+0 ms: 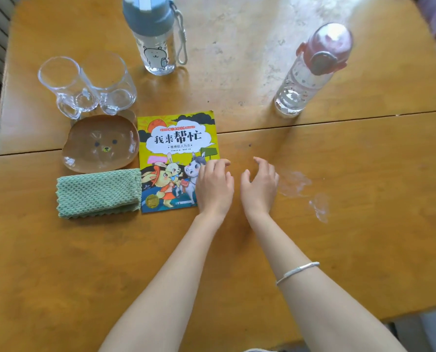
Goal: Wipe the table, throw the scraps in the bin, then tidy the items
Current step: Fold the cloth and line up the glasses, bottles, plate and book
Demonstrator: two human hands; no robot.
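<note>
A yellow picture book [171, 153] lies flat on the wooden table [237, 250]. My left hand [214, 185] rests on the book's lower right corner with relaxed fingers. Just right of it, my right hand [260, 185] hovers over the bare wood, fingers loosely spread and holding nothing. A folded green cloth [98, 193] lies left of the book. Above the cloth sits a clear bear-face dish [100, 143]. Two clear glass mugs [84, 85] stand behind the dish.
A grey-lidded bottle [156, 36] stands at the back centre. A pink-lidded bottle [310, 69] stands at the back right. Shiny wet smears [303, 191] mark the wood right of my right hand. A seam crosses the table's middle. The table's front right edge is near.
</note>
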